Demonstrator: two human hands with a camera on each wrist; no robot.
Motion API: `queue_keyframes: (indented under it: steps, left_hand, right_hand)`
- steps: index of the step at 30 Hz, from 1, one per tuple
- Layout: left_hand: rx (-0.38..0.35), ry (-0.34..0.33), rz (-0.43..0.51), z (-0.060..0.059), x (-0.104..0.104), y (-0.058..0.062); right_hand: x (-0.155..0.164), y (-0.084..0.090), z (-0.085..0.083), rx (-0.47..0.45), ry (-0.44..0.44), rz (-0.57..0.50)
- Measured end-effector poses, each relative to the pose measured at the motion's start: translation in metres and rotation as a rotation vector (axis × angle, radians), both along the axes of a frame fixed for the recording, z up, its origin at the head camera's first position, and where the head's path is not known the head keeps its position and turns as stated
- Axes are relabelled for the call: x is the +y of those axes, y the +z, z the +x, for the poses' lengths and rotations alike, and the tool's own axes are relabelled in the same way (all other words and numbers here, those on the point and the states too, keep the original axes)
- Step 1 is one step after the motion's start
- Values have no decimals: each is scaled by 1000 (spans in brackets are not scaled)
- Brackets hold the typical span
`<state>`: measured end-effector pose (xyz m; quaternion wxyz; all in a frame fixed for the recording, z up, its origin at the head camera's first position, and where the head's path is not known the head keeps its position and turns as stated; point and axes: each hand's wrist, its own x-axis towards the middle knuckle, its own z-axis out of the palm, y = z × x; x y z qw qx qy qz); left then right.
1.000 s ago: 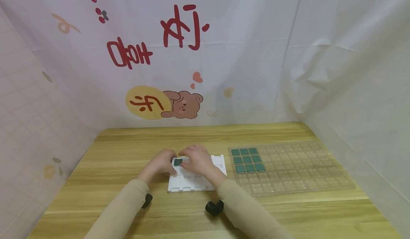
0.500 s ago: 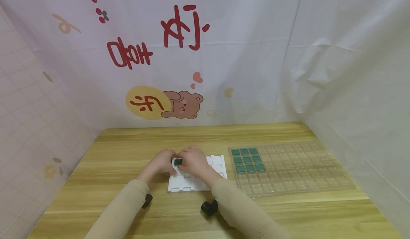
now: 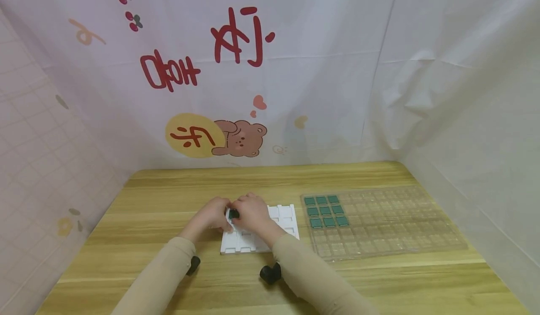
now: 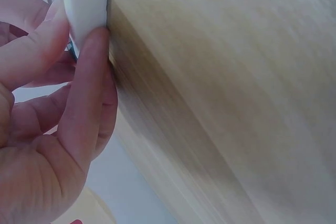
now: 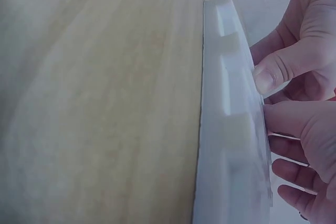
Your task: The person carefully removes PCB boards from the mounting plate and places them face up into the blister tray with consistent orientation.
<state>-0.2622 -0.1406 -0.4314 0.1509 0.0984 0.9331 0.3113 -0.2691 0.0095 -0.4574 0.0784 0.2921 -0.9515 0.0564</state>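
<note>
A white tray (image 3: 255,247) with rows of shallow pockets lies on the wooden table. At its far left corner sits a small dark green square chip (image 3: 233,214), partly covered by fingers. My left hand (image 3: 216,214) grips the tray's left edge; in the left wrist view its thumb (image 4: 50,38) lies over the top and a finger is against the side. My right hand (image 3: 252,213) reaches across the tray, thumb and fingers curled around the right side of the chip. In the right wrist view, the right hand (image 5: 315,140) has its fingertips right at the tray's upper surface.
To the right lies a clear plastic tray (image 3: 392,221) with many square cells; several green chips (image 3: 325,210) fill its left columns. A white printed curtain (image 3: 320,71) hangs behind the table. Black wrist camera mounts (image 3: 270,273) sit under the forearms.
My right hand has shifted slightly left and closer over the chip, uncovering more of the white tray's right side and hiding more of the chip. My left hand has stayed in place.
</note>
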Motion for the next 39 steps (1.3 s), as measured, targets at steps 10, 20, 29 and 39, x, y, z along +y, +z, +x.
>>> queue_keyframes:
  steps: [10, 20, 29, 39]
  left_hand:
    - [-13, -12, 4, 1, 0, 2]
    - [7, -15, -11, 4, 1, 5]
    - [-3, -4, 5, 4, 1, 5]
    - [-1, -8, 0, 3, 1, 2]
  right_hand:
    - [-5, -2, -1, 3, -34, 29]
    - [-5, 4, 1, -10, -39, 27]
    - [-5, 2, -3, -52, -33, -9]
    - [-4, 0, -6, -108, -32, -67]
